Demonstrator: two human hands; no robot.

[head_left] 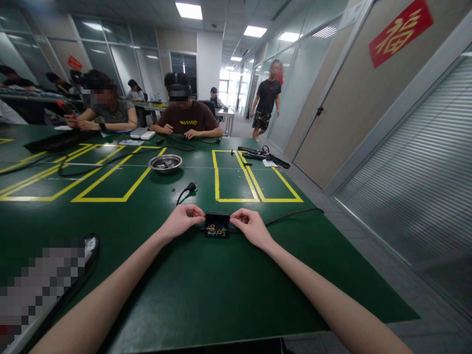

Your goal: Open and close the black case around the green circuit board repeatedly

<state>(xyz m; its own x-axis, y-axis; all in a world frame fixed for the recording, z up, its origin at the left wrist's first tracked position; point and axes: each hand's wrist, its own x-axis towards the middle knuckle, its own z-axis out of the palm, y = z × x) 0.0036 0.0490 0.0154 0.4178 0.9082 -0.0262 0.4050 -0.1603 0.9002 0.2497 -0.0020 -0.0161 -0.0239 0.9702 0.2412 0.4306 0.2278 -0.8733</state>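
A small black box (pixel 217 223) with its circuit board showing lies on the green table (pixel 206 290) in front of me. My left hand (pixel 183 220) pinches its left end, fingers curled. Fingers also curled, my right hand (pixel 250 226) pinches the right end. A black cable (pixel 295 213) runs from the box to the right, and another leads up left to a plug (pixel 190 187).
A metal bowl (pixel 165 162) sits beyond, among yellow tape rectangles (pixel 236 199). Black tools (pixel 262 156) lie at the far right edge. Two people sit across the table; another person walks in the corridor. A dark curved object (pixel 90 248) lies at my left.
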